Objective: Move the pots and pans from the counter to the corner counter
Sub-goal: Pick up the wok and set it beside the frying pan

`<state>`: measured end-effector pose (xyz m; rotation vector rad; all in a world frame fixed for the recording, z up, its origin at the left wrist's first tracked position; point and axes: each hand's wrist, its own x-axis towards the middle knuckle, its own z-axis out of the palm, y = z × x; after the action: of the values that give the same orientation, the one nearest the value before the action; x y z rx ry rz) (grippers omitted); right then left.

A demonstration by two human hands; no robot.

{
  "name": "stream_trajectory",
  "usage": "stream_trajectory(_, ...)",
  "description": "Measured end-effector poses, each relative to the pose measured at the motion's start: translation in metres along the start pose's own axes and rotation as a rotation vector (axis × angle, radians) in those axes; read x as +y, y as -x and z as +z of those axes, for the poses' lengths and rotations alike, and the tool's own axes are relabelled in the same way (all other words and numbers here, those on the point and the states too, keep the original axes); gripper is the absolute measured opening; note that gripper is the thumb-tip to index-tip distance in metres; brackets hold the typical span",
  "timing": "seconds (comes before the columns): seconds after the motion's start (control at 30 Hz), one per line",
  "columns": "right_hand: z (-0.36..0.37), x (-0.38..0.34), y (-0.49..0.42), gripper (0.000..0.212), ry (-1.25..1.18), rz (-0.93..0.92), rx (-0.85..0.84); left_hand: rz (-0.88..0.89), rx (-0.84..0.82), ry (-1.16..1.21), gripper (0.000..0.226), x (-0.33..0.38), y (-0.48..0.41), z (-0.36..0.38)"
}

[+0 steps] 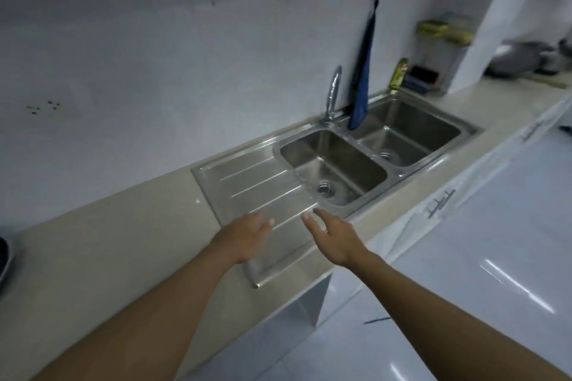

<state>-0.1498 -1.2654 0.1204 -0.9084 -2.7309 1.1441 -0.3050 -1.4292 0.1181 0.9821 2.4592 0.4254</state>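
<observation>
Beige counter (123, 241) is spread beneath both arms. Nearest, the left hand (244, 237) and right hand (332, 237) are held apart above the steel drainboard (247, 182), fingers (311, 224) loosely extended, nothing gripped. A dark pan rim (3, 260) is glimpsed at the left edge. Farther off, past the double sink (402, 173), blurred grey pots (520, 60) are seen on the counter.

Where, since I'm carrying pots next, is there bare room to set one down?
Bare: the counter between the drainboard and the pan at far left; also the drainboard, below the left hand and right hand. Crowded: behind the right basin, around the bottle and rack.
</observation>
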Motion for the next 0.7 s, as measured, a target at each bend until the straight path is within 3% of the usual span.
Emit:
stream_trajectory(0.23,-0.096,0.098,0.027,0.098,-0.091,0.182,0.153,0.218,-0.059,-0.037,0.047,0.146,-0.046,0.045)
stream_trajectory(0.7,-0.249,0.239,-0.005,0.104,-0.162,0.408,0.394,0.488,-0.219,-0.142,0.061,0.352,-0.208,0.098)
